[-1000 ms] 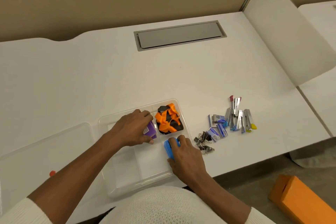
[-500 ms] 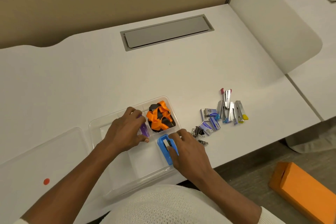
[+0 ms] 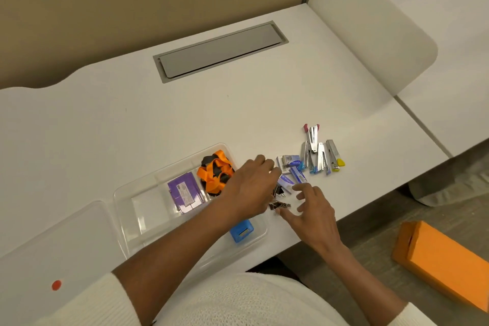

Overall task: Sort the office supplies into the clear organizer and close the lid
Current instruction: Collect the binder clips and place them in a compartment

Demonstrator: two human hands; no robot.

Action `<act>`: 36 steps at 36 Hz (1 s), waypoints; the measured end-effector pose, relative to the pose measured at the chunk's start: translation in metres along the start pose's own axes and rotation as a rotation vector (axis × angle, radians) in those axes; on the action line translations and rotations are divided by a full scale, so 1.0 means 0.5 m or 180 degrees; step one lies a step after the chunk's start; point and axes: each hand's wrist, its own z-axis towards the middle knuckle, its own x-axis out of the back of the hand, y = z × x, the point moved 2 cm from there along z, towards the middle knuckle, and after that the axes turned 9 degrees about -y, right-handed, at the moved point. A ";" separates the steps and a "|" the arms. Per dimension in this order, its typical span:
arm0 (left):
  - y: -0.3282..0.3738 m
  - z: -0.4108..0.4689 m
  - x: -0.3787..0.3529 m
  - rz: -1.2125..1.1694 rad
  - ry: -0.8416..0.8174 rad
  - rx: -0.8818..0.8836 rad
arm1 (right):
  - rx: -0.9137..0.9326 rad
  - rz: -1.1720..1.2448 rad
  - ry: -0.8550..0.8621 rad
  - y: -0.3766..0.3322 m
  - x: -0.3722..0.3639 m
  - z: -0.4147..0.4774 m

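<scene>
The clear organizer [image 3: 124,193] sits at the desk's near edge, its lid [image 3: 53,241] lying open to the left. Its compartments hold a purple box [image 3: 185,192], orange and black lanyards [image 3: 215,172] and a blue box [image 3: 242,230]. My left hand [image 3: 251,188] reaches across the organizer's right side, fingers curled onto the black binder clips [image 3: 279,205] on the desk. My right hand [image 3: 312,209] is beside them with fingers spread, its index fingertip touching the clips. Small staple boxes [image 3: 289,169] and several mini staplers [image 3: 320,153] lie further right.
A grey cable hatch [image 3: 219,51] is set into the desk's far side. A white divider panel [image 3: 370,34] stands at the right edge. An orange box [image 3: 444,259] lies on the floor to the right. The lid carries a red dot [image 3: 56,285].
Both hands let go of the purple box and the blue box, which now lie in the organizer. They moved right to the binder clips on the desk.
</scene>
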 end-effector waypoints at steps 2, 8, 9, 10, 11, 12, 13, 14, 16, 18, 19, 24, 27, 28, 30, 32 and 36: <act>0.019 0.025 -0.010 0.0215 -0.0308 -0.0009 | 0.0007 0.0065 -0.0022 0.003 -0.015 -0.001; 0.039 0.060 -0.054 0.0095 -0.0778 0.0149 | 0.0133 -0.0061 0.0003 -0.003 -0.058 -0.002; 0.040 0.062 -0.060 0.0021 -0.0826 0.0178 | 0.0137 -0.0060 0.0019 -0.005 -0.062 -0.002; 0.041 0.064 -0.065 -0.0049 -0.0859 0.0214 | 0.0141 -0.0036 0.0029 -0.007 -0.065 -0.001; 0.042 0.067 -0.069 -0.0115 -0.0872 0.0247 | 0.0154 0.0000 0.0028 -0.008 -0.067 -0.001; 0.043 0.070 -0.072 -0.0181 -0.0875 0.0270 | 0.0174 0.0030 0.0022 -0.009 -0.069 0.001; 0.045 0.073 -0.076 -0.0249 -0.0870 0.0283 | 0.0189 0.0049 0.0017 -0.010 -0.070 0.003; 0.046 0.075 -0.079 -0.0311 -0.0858 0.0298 | 0.0187 0.0068 0.0011 -0.010 -0.072 0.004; 0.043 0.080 -0.086 -0.0417 -0.0829 0.0352 | 0.0187 0.0120 0.0044 -0.011 -0.073 0.009; 0.038 0.085 -0.092 -0.0527 -0.0831 0.0394 | 0.0236 0.0183 0.0071 -0.012 -0.073 0.013; 0.035 0.087 -0.093 -0.0575 -0.0842 0.0408 | 0.0266 0.0212 0.0080 -0.013 -0.073 0.015; 0.022 0.091 -0.085 -0.0945 -0.0867 0.0436 | 0.0385 0.0364 0.0081 -0.017 -0.071 0.027; 0.012 0.090 -0.079 -0.1123 -0.0778 0.0436 | 0.0429 0.0427 0.0126 -0.018 -0.064 0.034; 0.009 0.089 -0.077 -0.1181 -0.0746 0.0431 | 0.0432 0.0421 0.0148 -0.017 -0.062 0.036; 0.003 0.085 -0.073 -0.1272 -0.0707 0.0414 | 0.0454 0.0462 0.0192 -0.016 -0.059 0.040; -0.001 0.082 -0.072 -0.1344 -0.0657 0.0427 | 0.0452 0.0555 0.0215 -0.017 -0.057 0.043; 0.001 0.076 -0.076 -0.1335 -0.0589 0.0409 | 0.0460 0.0514 0.0244 -0.020 -0.063 0.051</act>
